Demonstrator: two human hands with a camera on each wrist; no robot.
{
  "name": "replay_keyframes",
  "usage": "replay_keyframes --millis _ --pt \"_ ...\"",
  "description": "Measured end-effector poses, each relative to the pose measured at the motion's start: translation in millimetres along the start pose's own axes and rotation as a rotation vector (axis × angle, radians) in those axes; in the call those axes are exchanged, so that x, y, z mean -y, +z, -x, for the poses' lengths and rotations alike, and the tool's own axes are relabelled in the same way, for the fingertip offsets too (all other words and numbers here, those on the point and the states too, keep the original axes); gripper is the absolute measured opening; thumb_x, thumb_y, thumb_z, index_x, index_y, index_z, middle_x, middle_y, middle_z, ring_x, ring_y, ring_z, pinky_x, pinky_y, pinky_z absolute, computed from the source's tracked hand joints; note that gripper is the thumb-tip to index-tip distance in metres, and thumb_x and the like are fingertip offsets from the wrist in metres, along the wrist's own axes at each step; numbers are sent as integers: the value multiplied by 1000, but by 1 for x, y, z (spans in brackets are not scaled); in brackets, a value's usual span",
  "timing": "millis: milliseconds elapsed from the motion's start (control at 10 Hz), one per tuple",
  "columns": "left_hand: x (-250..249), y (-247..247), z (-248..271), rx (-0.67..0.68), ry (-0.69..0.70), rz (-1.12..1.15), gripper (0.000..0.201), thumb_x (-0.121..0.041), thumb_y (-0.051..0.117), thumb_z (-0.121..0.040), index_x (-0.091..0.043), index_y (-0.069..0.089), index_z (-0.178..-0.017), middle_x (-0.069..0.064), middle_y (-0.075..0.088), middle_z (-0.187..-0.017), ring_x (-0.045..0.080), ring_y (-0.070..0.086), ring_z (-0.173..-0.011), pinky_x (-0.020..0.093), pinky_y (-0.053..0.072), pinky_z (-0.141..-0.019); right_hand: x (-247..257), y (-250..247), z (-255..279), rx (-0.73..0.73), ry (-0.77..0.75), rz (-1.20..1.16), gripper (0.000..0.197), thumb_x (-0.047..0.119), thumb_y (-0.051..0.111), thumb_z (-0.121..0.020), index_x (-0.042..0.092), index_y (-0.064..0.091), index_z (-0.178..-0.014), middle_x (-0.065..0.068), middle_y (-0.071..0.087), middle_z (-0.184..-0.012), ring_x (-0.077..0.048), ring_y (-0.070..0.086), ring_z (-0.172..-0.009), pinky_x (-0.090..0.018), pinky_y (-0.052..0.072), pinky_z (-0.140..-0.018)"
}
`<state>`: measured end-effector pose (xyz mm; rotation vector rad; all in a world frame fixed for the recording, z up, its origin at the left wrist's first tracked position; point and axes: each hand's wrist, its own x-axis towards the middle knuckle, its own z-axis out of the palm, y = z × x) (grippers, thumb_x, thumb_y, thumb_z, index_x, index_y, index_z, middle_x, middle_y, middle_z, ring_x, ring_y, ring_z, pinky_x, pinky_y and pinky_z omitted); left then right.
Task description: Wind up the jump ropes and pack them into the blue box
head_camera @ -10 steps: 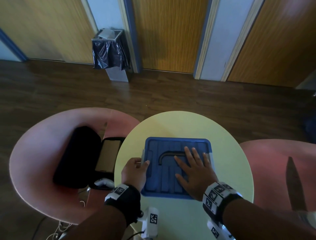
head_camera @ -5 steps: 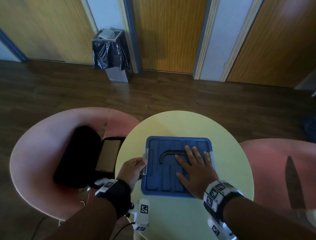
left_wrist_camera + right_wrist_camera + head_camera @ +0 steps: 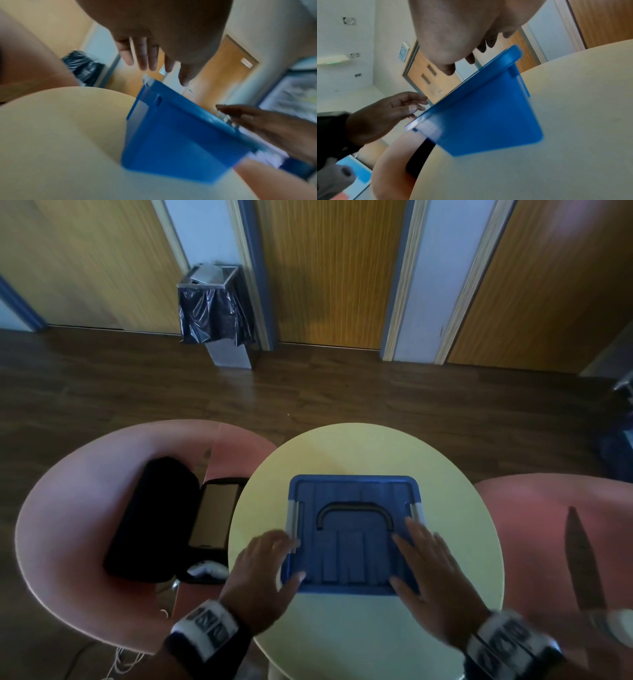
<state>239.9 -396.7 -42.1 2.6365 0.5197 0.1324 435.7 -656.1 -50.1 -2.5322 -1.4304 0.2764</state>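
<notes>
Blue plastic box (image 3: 352, 534) with ribbed lid clipped on, dark arched handle (image 3: 354, 513) lying flat, centred low in frame on round pale-yellow bench (image 3: 370, 453). Left hand (image 3: 263, 570) at lower-left corner of lid, fingers loosely spread, reaching to grey latch (image 3: 294, 513) on left edge; nothing pinched. Right hand (image 3: 431, 573) mirrored at lower-right, fingers straight, tips near right latch (image 3: 416, 513); nothing held either. Contact with lid not certain: wrist views blurred, both hands apparently just above rim. No jump ropes visible; presumably inside. Box lying between the two hands, latches along left and right sides, each hand equally near its own. Probably last step: pressing both latches down. Pink chair (image 3: 85, 508) with black case (image 3: 154, 518) at left.
</notes>
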Motion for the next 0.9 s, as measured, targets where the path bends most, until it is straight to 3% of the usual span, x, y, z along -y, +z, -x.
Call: replay_keyframes --millis 100,200,300,400,500,600,700,800,900 --pt "19 11 40 76 244 -59 37 -48 51 -94 -36 57 -128 -9 51 -140 7 45 -129 29 47 -95 -11 8 51 31 -51 68 67 57 31 -98 11 40 -146 -16 37 -157 -27 31 -145 -40 23 -115" --pt "34 30 63 230 330 -234 54 -54 49 -92 -27 51 -139 5 40 -154 19 37 -141 33 26 -112 -16 20 75 186 7 168 75 61 31 -92 8 41 -144 -17 39 -155 -27 41 -137 -42 19 -113" --pt "30 39 64 315 263 -345 70 -63 44 -89 -23 43 -146 10 34 -156 24 29 -144 43 12 -114 -12 28 72 236 44 131 76 57 41 -87 6 42 -143 -15 35 -156 -24 56 -125 -45 30 -106" --pt "20 33 48 286 171 -311 85 -64 45 -87 -21 18 -156 8 25 -162 19 21 -147 45 10 -115 -3 16 54 214 119 85 91 52 51 -70 5 39 -147 -14 23 -163 -14 73 -88 -42 56 -83" --pt "12 24 17 290 47 -322 90 -59 49 -84 -21 13 -157 4 21 -163 16 46 -136 48 15 -114 -6 2 30 211 129 148 94 42 49 -80 17 5 -160 -1 -29 -163 -12 66 -72 -34 55 -79" --pt "4 17 -22 258 -53 -300 91 -50 52 -84 -25 3 -157 0 -3 -166 8 60 -120 50 34 -110 -15 -13 -7 342 186 146 94 35 44 -89 22 -21 -155 7 -48 -152 -14 58 -67 -30 47 -62" --pt "-6 4 -63 341 -96 -303 82 -42 41 -96 -32 -18 -153 -10 -38 -155 9 56 -122 48 24 -117 -24 -30 -49 365 268 96 96 26 48 -92 25 -24 -154 14 -48 -150 -11 54 -64 -28 49 -58" --pt "-21 -12 -100 398 -178 -245 79 -35 42 -98 -37 -15 -153 -18 -36 -154 9 55 -122 45 28 -116 -27 -44 -85 390 341 82 97 24 50 -91 24 -25 -154 15 -40 -155 -16 61 -75 -29 52 -63" --pt "-22 -24 -121 441 -196 -249 79 -35 43 -95 -39 -9 -154 -24 -25 -156 16 63 -108 37 47 -93 -26 -53 -107 431 343 97 94 21 48 -92 22 -23 -155 12 -34 -159 -18 60 -83 -30 51 -68"
